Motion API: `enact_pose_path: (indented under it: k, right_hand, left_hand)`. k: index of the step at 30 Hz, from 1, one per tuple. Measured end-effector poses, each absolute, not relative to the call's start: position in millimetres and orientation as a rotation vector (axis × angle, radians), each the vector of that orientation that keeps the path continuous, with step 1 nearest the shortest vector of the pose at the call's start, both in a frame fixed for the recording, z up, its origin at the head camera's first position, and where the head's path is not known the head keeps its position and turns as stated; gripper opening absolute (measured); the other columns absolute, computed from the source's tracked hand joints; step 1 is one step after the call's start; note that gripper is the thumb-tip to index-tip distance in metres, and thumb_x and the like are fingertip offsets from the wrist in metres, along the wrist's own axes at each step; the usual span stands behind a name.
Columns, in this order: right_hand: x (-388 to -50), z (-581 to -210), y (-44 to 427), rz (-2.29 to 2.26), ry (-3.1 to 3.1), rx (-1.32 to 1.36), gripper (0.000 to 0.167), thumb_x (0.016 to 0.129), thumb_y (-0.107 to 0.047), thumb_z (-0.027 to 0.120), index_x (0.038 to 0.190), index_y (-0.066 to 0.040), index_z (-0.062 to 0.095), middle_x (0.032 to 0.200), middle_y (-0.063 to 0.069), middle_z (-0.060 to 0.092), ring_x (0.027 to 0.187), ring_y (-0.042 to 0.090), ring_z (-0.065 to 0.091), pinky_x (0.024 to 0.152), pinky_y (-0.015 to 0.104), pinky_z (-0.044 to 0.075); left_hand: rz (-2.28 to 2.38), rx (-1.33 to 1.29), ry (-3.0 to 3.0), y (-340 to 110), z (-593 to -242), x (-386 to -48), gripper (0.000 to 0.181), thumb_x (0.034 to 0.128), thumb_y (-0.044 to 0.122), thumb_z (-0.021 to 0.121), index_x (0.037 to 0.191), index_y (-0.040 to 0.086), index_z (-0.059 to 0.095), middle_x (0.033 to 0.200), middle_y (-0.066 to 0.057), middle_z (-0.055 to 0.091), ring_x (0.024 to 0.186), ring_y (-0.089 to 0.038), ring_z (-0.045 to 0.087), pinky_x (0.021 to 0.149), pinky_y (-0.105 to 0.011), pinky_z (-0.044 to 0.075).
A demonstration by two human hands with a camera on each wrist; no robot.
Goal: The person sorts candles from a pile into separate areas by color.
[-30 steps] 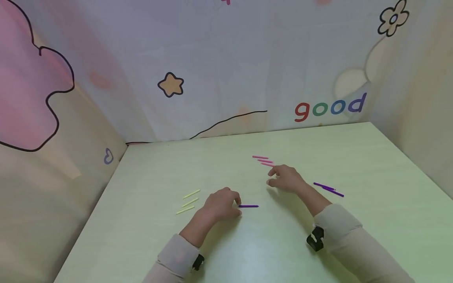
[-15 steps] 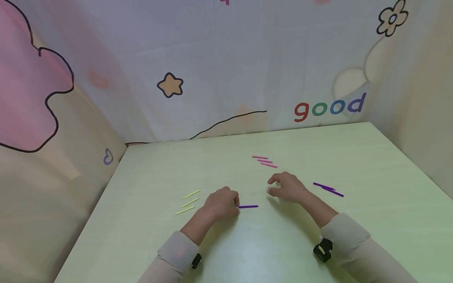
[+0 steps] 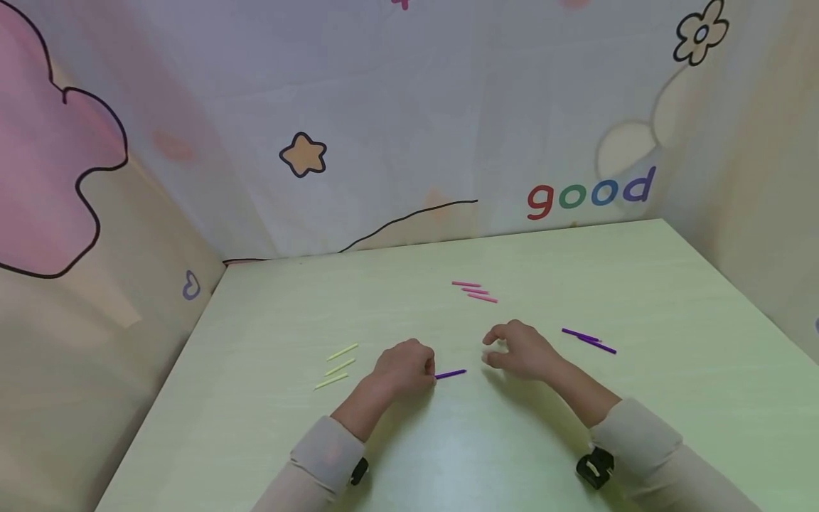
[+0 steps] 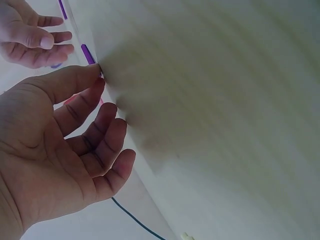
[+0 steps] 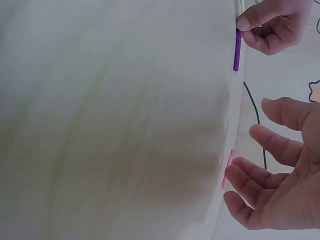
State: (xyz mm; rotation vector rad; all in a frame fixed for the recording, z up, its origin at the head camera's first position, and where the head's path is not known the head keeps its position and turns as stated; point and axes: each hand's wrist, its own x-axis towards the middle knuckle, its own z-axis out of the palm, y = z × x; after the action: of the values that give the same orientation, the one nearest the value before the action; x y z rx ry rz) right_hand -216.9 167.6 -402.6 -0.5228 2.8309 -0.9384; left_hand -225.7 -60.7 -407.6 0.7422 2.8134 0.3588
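A thin purple stick (image 3: pixel 451 374) lies low over the table in the head view, its left end pinched between the thumb and index finger of my left hand (image 3: pixel 404 368). The left wrist view shows the same pinch on the purple stick (image 4: pixel 88 54). My right hand (image 3: pixel 521 350) hovers to the right of that stick, holding nothing, thumb and fingers loosely bent and apart; so does the right hand (image 5: pixel 287 175) in the right wrist view. Nearest beyond it lie several pink sticks (image 3: pixel 482 299). Right of it are purple sticks (image 3: pixel 596 345), touching or overlapping.
Three yellow sticks (image 3: pixel 339 367) lie left of my left hand on the pale green table (image 3: pixel 269 427). A printed cloth backdrop (image 3: pixel 397 128) rises along the table's far edge, with side panels left and right. Black bands (image 3: pixel 596 467) hang under both sleeves.
My left hand has closed its fingertips on the purple stick, whose right end now tilts slightly up. My right hand has drawn back toward me, away from the pink sticks.
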Motion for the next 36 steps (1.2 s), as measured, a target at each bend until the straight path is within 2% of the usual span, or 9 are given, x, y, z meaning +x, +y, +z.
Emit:
enact_pose_path:
  k: [7,13,19,25,32,36]
  right_hand:
    - [-214,-403,170,-0.944,2.831,-0.531,0.023,0.082,-0.016,0.067,0.099,0.0,0.065,0.094,0.013,0.06,0.095,0.035,0.054,0.078,0.044,0.044]
    - [-211,-403,165,-0.992,2.799,-0.546,0.023,0.082,-0.016,0.067,0.1,-0.002,0.065,0.099,0.015,0.059,0.094,0.034,0.055,0.079,0.044,0.044]
    - [-207,-402,160,-0.981,2.794,-0.603,0.02,0.081,-0.011,0.069,0.099,-0.004,0.065,0.098,0.014,0.059,0.092,0.032,0.055,0.078,0.043,0.044]
    - [-209,-403,153,-0.999,2.79,-0.665,0.02,0.08,-0.01,0.069,0.098,-0.004,0.065,0.096,0.01,0.059,0.087,0.03,0.056,0.078,0.042,0.044]
    - [-214,-408,141,-0.985,2.742,-0.701,0.022,0.078,-0.009,0.071,0.099,-0.003,0.066,0.089,0.004,0.057,0.081,0.02,0.05,0.072,0.034,0.041]
    - [-216,-409,134,-0.921,2.752,-0.706,0.023,0.076,-0.007,0.071,0.098,-0.004,0.067,0.088,0.004,0.056,0.082,0.02,0.049,0.073,0.034,0.04]
  left_hand:
    - [0.365,0.742,2.81,-62,-408,-225,0.014,0.0799,0.016,0.069,0.07,0.017,0.058,0.074,0.006,0.048,0.071,-0.009,0.045,0.056,-0.027,0.039]
    - [0.413,0.734,2.799,-68,-402,-221,0.006,0.0789,0.018,0.069,0.08,0.016,0.064,0.081,0.003,0.049,0.074,-0.013,0.047,0.061,-0.03,0.04]
    - [0.425,0.804,2.828,-79,-397,-214,0.017,0.0785,0.021,0.069,0.094,0.013,0.067,0.089,-0.001,0.053,0.078,-0.017,0.051,0.064,-0.032,0.042]
    - [0.463,0.817,2.844,-92,-392,-210,0.02,0.0786,0.022,0.069,0.096,0.012,0.066,0.092,-0.003,0.054,0.077,-0.018,0.053,0.065,-0.033,0.042]
    - [0.451,0.785,2.832,-103,-391,-208,0.024,0.0779,0.026,0.071,0.099,0.013,0.067,0.095,-0.004,0.056,0.08,-0.018,0.053,0.066,-0.033,0.041]
    - [0.447,0.773,2.816,-107,-390,-206,0.027,0.0763,0.027,0.073,0.1,0.014,0.067,0.095,-0.004,0.056,0.079,-0.017,0.052,0.066,-0.034,0.041]
